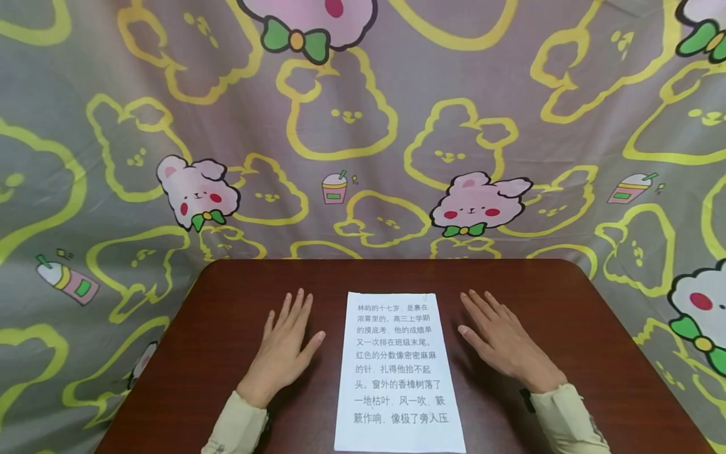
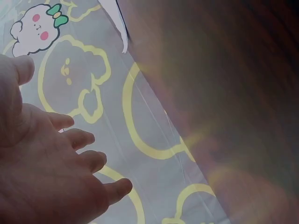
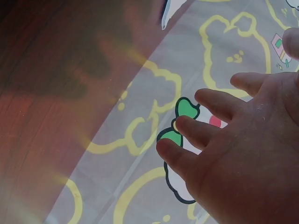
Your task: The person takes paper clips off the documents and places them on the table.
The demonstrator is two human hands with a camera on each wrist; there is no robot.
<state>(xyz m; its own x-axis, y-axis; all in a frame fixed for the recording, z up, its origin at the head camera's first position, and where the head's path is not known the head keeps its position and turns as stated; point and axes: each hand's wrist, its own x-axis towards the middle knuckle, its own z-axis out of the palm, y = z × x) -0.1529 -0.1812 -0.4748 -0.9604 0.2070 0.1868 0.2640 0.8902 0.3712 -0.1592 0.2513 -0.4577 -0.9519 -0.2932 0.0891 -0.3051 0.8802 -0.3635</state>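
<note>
A white sheet of paper (image 1: 397, 435) with several lines of printed Chinese text lies upright to me on the table. To its left is my left hand (image 1: 282, 353), palm down, fingers straight and pointing toward the far edge. My right hand (image 1: 507, 347) is on the paper's other side, its fingers extended and angled inward. Neither hand touches the sheet or holds anything. In the left wrist view the left palm (image 2: 51, 172) and spread fingers show from below, off the tabletop. The right wrist view likewise shows the right palm (image 3: 247, 154) with fingers apart.
The dark reddish-brown wooden table (image 1: 187, 353) has rounded far corners. Behind and beside it hangs a grey curtain (image 1: 374, 139) printed with yellow outlines, white bunnies and pink cups. Light-coloured sleeves (image 1: 238, 422) cover both wrists, with dark straps beside them.
</note>
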